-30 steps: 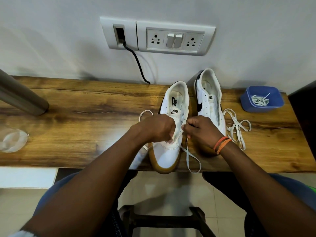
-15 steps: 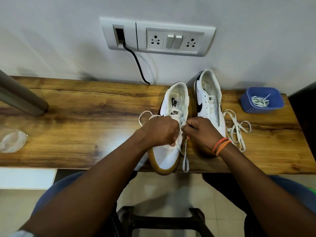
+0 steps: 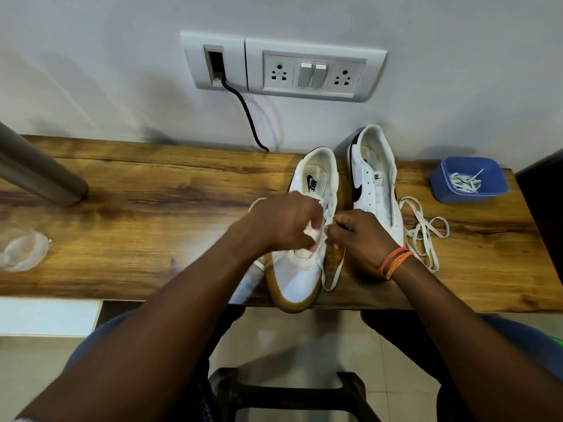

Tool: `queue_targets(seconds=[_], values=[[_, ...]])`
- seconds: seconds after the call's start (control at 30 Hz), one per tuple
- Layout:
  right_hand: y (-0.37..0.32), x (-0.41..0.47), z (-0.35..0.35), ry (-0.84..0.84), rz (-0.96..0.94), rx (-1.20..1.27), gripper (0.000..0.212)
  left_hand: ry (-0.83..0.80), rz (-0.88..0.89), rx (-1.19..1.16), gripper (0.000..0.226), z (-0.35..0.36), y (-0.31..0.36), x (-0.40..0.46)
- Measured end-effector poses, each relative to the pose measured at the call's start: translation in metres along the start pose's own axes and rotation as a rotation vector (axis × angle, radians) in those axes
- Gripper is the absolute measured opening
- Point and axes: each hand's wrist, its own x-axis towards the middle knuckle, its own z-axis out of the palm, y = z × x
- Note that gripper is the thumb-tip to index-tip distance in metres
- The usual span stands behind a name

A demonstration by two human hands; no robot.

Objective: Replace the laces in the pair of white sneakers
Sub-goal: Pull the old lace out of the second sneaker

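sneakers, white, one pair, on a wooden shelf (image 3: 122,226) under a wall socket plate (image 3: 283,67); places below are given relative to the near sneaker (image 3: 300,269), which lies toe toward the person with its gum toe overhanging the shelf's front edge. held so, presumably, to bring the eyelet rows within close reach of both hands. left hand (image 3: 281,222): fingers curled over the near sneaker's eyelet area, seemingly gripping the shoe's upper and steadying it; exact contact blurred. right hand (image 3: 362,236): fingertips pinched on the lace (image 3: 333,269) just right of the eyelets, apparently feeding or drawing it through; a loop of this lace hangs down the sneaker's right side, close to the shelf edge. second sneaker (image 3: 373,175): just right of the near one and a little farther back, unlaced, partly behind the right hand. loose lace (image 3: 423,229): coiled on the shelf farther right, beyond the second sneaker, likely kept ready for it. blue tray (image 3: 469,181): far right and back, holding more lace, well apart from the work. clear plastic item (image 3: 23,249): far left, near the front edge. grey post (image 3: 36,175): far left, back. open shelf lies left of the near sneaker; the right side is crowded. judgement: overhang and dangling loop could snag or tip under a hard pull.
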Motion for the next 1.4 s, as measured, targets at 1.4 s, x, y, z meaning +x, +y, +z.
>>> queue_targets(seconds=[1.4], values=[[0.002, 0.0, 0.002, -0.002, 0.012, -0.006, 0.033, -0.013, -0.026, -0.062, 0.026, -0.003, -0.01, -0.003]])
